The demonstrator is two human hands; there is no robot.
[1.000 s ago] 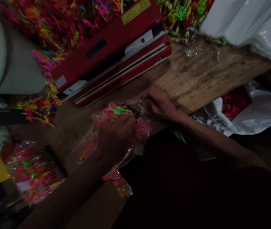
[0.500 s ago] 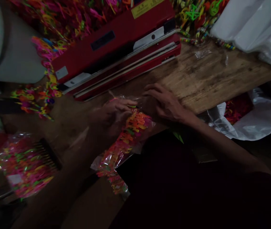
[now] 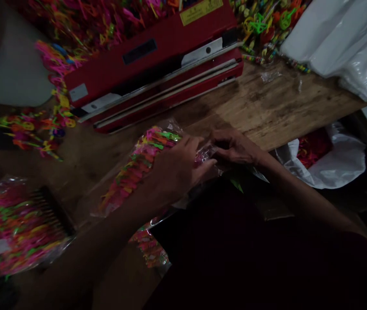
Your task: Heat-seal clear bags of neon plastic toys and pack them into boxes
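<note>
Left hand (image 3: 178,165) lies on top of a clear bag of neon plastic pieces (image 3: 138,170), fingers curled down onto its right end. Right hand (image 3: 235,146) pinches the bag's mouth, fingertips together on the film. Bag lies flat near the front edge of the wooden table (image 3: 274,103), just in front of the red sealer (image 3: 154,69). Another filled bag (image 3: 18,228) sits at the table's left end.
</note>
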